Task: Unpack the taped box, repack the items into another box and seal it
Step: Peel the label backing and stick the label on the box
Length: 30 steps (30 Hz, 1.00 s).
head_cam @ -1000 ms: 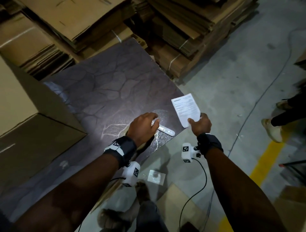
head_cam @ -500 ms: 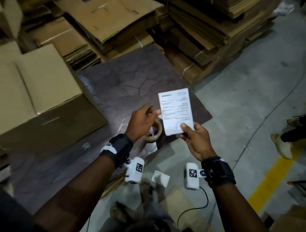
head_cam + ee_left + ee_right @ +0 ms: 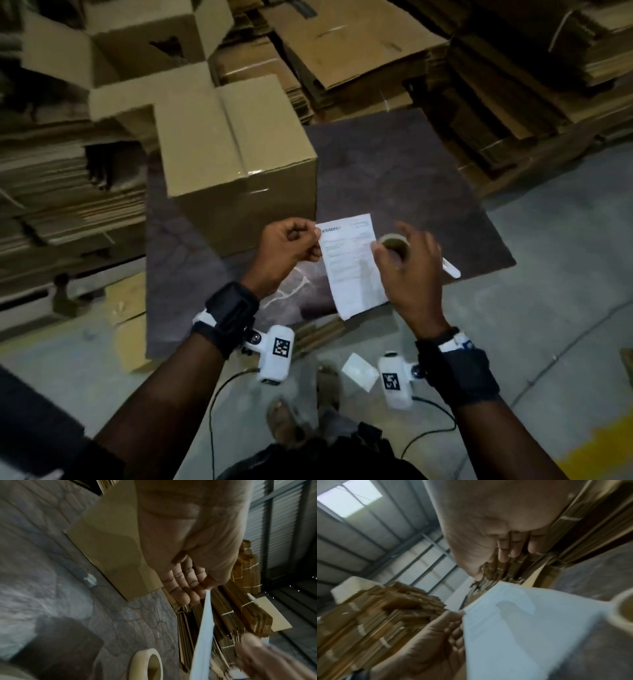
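My left hand point(image 3: 310, 240) pinches the top left corner of a white printed sheet point(image 3: 352, 267) between thumb and curled fingers point(image 3: 192, 588); the sheet point(image 3: 204, 635) hangs down over the dark mat point(image 3: 394, 171). Blurred and with loosely spread fingers, my right hand point(image 3: 406, 260) is just over the tape roll point(image 3: 394, 244) on the mat and holds nothing. The right wrist view shows its fingers point(image 3: 510, 553) extended above the sheet point(image 3: 522, 628). A closed cardboard box point(image 3: 239, 161) with tape along its seam stands on the mat to the left of both hands.
A white cutter point(image 3: 450, 269) lies on the mat right of the tape roll. An open box point(image 3: 144, 51) stands behind the closed one. Stacks of flattened cartons point(image 3: 359, 51) ring the mat. A small white packet point(image 3: 358, 371) lies on the concrete floor near my feet.
The sheet has passed from my right hand to my left. My right hand let go of its lower edge and moved up over the tape roll. The view swung left onto the closed box.
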Motion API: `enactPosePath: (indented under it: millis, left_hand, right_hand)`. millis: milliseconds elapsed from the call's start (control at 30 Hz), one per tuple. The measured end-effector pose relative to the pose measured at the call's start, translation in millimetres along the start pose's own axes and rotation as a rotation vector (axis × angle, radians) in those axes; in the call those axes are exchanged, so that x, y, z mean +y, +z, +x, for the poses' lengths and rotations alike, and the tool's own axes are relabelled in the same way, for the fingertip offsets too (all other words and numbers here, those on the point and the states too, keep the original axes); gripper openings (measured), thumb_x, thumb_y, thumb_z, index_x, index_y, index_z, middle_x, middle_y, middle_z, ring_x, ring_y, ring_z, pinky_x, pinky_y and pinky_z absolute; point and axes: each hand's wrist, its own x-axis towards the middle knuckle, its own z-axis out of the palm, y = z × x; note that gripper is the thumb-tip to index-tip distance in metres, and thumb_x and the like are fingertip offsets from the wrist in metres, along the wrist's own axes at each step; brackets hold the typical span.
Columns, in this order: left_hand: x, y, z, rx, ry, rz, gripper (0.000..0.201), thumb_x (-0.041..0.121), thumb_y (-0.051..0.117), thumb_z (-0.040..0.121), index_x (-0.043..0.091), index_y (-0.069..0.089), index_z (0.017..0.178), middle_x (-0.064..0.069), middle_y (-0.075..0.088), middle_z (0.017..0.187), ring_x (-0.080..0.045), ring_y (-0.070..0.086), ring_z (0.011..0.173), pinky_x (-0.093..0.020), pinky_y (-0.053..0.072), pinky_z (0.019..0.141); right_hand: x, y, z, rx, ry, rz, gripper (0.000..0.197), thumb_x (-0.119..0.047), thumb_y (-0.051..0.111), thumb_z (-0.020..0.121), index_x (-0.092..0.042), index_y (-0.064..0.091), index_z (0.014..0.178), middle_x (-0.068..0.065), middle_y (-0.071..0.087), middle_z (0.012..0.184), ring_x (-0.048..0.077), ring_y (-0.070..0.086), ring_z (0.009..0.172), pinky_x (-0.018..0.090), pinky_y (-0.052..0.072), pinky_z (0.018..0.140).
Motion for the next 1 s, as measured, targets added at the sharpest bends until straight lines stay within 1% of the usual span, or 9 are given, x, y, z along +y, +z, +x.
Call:
enactPosePath:
  millis: [67, 167, 267, 433, 500, 633, 767, 933, 1000]
  left_hand:
    - [2.6, -20.9, -18.7, 0.003, -0.003, -0.009, 0.014, 0.004, 0.065, 0.094, -0.008, 0.066, 0.101, -0.019, 0.069, 0.082, -0.021, 0.066, 0.068, -0.030, 0.060, 0.066]
    - [3.5, -47.4, -42.8, 0.012, -0.025, -0.060, 0.017, 0.007, 0.064, 0.095, -0.007, 0.066, 0.103, -0.021, 0.069, 0.085, -0.027, 0.066, 0.072, -0.034, 0.060, 0.070]
    - [3.9, -64.6, -61.3, 0.015, -0.057, -0.159, 0.009, 0.007, 0.062, 0.095, 0.003, 0.070, 0.094, -0.016, 0.069, 0.079, -0.024, 0.066, 0.070, -0.032, 0.059, 0.070]
    - [7.2, -81.1, -78.9, 0.020, -0.113, -0.332, 0.024, 0.009, 0.058, 0.095, 0.014, 0.077, 0.081, -0.015, 0.069, 0.079, -0.022, 0.068, 0.072, -0.032, 0.060, 0.072]
    - [8.9, -84.6, -81.3, 0.030, -0.113, -0.350, 0.021, 0.012, 0.060, 0.094, 0.013, 0.077, 0.082, -0.017, 0.069, 0.081, -0.022, 0.068, 0.073, -0.033, 0.060, 0.071]
    - [12.0, -84.9, -78.8, 0.054, -0.107, -0.369, 0.020, 0.009, 0.058, 0.096, 0.008, 0.075, 0.086, -0.019, 0.069, 0.083, -0.024, 0.070, 0.075, -0.033, 0.060, 0.070]
    - [13.1, -77.8, -70.5, 0.086, -0.073, -0.316, 0.015, 0.008, 0.058, 0.096, 0.002, 0.071, 0.096, -0.016, 0.071, 0.081, -0.023, 0.070, 0.077, -0.032, 0.060, 0.073]
    - [15.2, -62.0, -57.5, 0.131, 0.023, -0.132, 0.017, 0.010, 0.060, 0.097, -0.001, 0.072, 0.103, -0.020, 0.071, 0.091, -0.027, 0.067, 0.083, -0.035, 0.058, 0.078]
    - [16.3, -55.1, -52.6, 0.138, 0.034, -0.098, 0.017, 0.010, 0.060, 0.098, 0.001, 0.073, 0.102, -0.020, 0.071, 0.089, -0.026, 0.066, 0.082, -0.036, 0.058, 0.079]
  right_hand:
    - [-34.0, 13.1, 0.6, -0.057, -0.201, -0.007, 0.032, -0.031, 0.070, 0.094, -0.017, 0.065, 0.122, 0.003, 0.064, 0.119, 0.018, 0.055, 0.109, 0.032, 0.044, 0.091]
    - [-68.1, 41.4, -4.4, -0.256, -0.303, 0.083, 0.022, -0.025, 0.071, 0.092, -0.018, 0.072, 0.113, 0.000, 0.070, 0.101, 0.010, 0.061, 0.087, 0.030, 0.052, 0.078]
    - [-82.5, 63.9, -16.2, -0.365, -0.293, 0.165, 0.023, -0.022, 0.072, 0.091, -0.017, 0.074, 0.113, -0.002, 0.072, 0.098, 0.008, 0.063, 0.082, 0.028, 0.053, 0.074]
    - [-92.6, 80.7, -28.2, -0.415, -0.326, 0.305, 0.011, -0.018, 0.072, 0.091, -0.015, 0.077, 0.100, -0.006, 0.073, 0.090, 0.007, 0.065, 0.074, 0.030, 0.056, 0.068]
    - [-95.6, 82.7, -27.8, -0.452, -0.310, 0.364, 0.010, -0.013, 0.072, 0.091, -0.013, 0.078, 0.100, -0.007, 0.074, 0.091, 0.008, 0.067, 0.075, 0.031, 0.057, 0.069]
    - [-95.5, 84.7, -19.7, -0.536, -0.270, 0.494, 0.014, -0.010, 0.071, 0.092, -0.010, 0.078, 0.105, -0.003, 0.077, 0.098, 0.013, 0.074, 0.085, 0.038, 0.061, 0.077]
    - [-88.9, 84.1, -5.5, -0.612, -0.209, 0.601, 0.018, -0.006, 0.071, 0.092, -0.013, 0.077, 0.107, -0.002, 0.078, 0.099, 0.013, 0.075, 0.092, 0.035, 0.061, 0.084]
    - [-82.8, 80.0, 13.2, -0.673, -0.095, 0.721, 0.011, -0.015, 0.078, 0.088, -0.021, 0.076, 0.098, 0.001, 0.079, 0.091, 0.018, 0.076, 0.085, 0.034, 0.062, 0.078]
    - [-75.6, 81.3, 21.3, -0.668, -0.097, 0.728, 0.008, -0.016, 0.077, 0.089, -0.020, 0.076, 0.095, 0.002, 0.078, 0.089, 0.019, 0.075, 0.083, 0.037, 0.061, 0.077]
